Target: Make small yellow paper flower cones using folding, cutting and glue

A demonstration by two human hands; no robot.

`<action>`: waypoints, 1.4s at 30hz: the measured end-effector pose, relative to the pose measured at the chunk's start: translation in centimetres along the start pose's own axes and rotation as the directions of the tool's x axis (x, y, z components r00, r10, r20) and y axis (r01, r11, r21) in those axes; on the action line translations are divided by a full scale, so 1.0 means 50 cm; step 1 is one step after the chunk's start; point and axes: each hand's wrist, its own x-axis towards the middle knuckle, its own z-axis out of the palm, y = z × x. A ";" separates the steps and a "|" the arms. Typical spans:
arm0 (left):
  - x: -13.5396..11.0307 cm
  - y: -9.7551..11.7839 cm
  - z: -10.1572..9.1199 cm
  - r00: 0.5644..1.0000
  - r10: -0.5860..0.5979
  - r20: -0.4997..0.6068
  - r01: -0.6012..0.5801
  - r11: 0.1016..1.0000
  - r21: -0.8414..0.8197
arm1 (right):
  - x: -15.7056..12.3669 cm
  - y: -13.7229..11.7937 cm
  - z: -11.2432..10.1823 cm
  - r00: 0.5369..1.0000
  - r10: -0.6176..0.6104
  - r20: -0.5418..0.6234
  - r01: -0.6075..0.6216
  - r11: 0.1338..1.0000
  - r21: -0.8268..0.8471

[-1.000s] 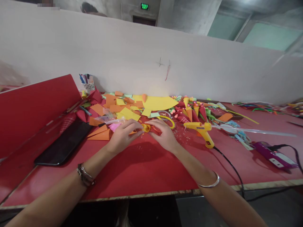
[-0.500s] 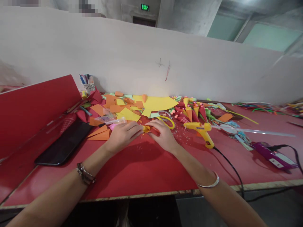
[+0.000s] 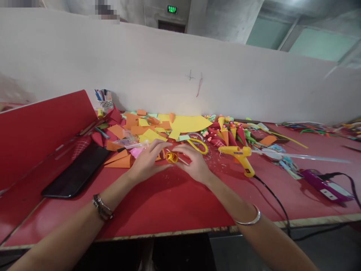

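A rolled yellow paper flower [image 3: 172,157] with a curled, spiral face sits at the fingertips of my right hand [image 3: 196,164], which pinches it from the right. On the left, my left hand [image 3: 147,161] is open, its thumb and fingers parted a little away from the flower. Behind my right hand lie scissors with yellow handles [image 3: 203,147], partly hidden by it. A pink scrap [image 3: 136,152] and folded orange paper [image 3: 120,161] are beside my left hand.
Several paper pieces, a large yellow sheet [image 3: 188,124] among them, cover the table's back. Small paper cones [image 3: 225,131] lie right of it. A yellow glue gun [image 3: 239,156], corded, and a purple power strip [image 3: 324,186] lie right; a black phone [image 3: 76,173] lies left.
My left hand has let go of the yellow paper flower and its fingers have spread. The flower has turned so its spiral face shows, staying in my right hand.
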 end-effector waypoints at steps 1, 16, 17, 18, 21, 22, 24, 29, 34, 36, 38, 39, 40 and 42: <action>0.000 -0.001 0.002 1.000 0.020 0.016 -0.020 1.000 -0.001 | 0.000 -0.002 0.000 1.000 -0.005 0.005 0.005 1.000 0.009; -0.004 -0.016 0.011 0.997 -0.001 0.073 0.000 1.000 0.019 | -0.005 -0.006 0.006 0.997 0.080 0.020 -0.081 0.991 0.108; -0.004 -0.016 0.009 0.997 -0.010 0.074 0.008 1.000 0.016 | -0.006 -0.007 0.007 0.996 0.090 0.015 -0.091 0.988 0.125; -0.003 -0.016 0.008 0.997 -0.016 0.078 0.015 1.000 0.013 | -0.006 -0.008 0.007 0.996 0.094 -0.001 -0.093 0.987 0.128; -0.001 -0.016 0.007 0.994 -0.028 0.105 0.027 1.000 0.013 | -0.005 -0.013 0.003 0.993 0.066 -0.098 -0.059 0.996 0.069; 0.000 -0.016 0.008 0.992 -0.028 0.122 0.026 1.000 0.016 | -0.004 -0.016 0.000 0.991 0.041 -0.126 -0.036 0.998 0.042; 0.001 -0.016 0.009 0.988 -0.029 0.153 0.025 0.999 0.025 | -0.003 -0.021 -0.004 0.991 -0.008 -0.136 0.009 1.000 0.005; 0.002 -0.020 0.013 0.986 -0.037 0.161 0.032 0.999 0.033 | -0.001 -0.025 -0.008 0.994 -0.005 -0.110 0.005 1.000 -0.003; 0.000 -0.020 0.016 0.983 -0.041 0.179 0.039 0.999 0.014 | 0.000 -0.023 -0.006 0.993 0.005 -0.118 -0.010 0.999 -0.036; -0.001 -0.019 0.015 0.980 -0.050 0.191 0.048 0.999 0.015 | 0.000 -0.022 -0.006 0.993 -0.004 -0.120 -0.002 0.999 -0.048; 0.000 -0.018 0.014 0.977 -0.053 0.206 0.054 0.999 0.001 | 0.001 -0.020 -0.006 0.992 -0.014 -0.128 0.006 0.998 -0.061; 0.000 -0.018 0.014 0.976 -0.050 0.213 0.053 0.999 -0.009 | 0.001 -0.018 -0.007 0.991 -0.016 -0.132 0.007 0.998 -0.068; 0.000 -0.018 0.013 0.975 -0.045 0.219 0.050 0.999 -0.017 | 0.001 -0.018 -0.007 0.990 -0.016 -0.138 0.006 0.997 -0.076; 0.000 -0.017 0.013 0.973 -0.035 0.228 0.041 0.999 -0.020 | 0.002 -0.016 -0.007 0.989 -0.019 -0.149 0.005 0.995 -0.095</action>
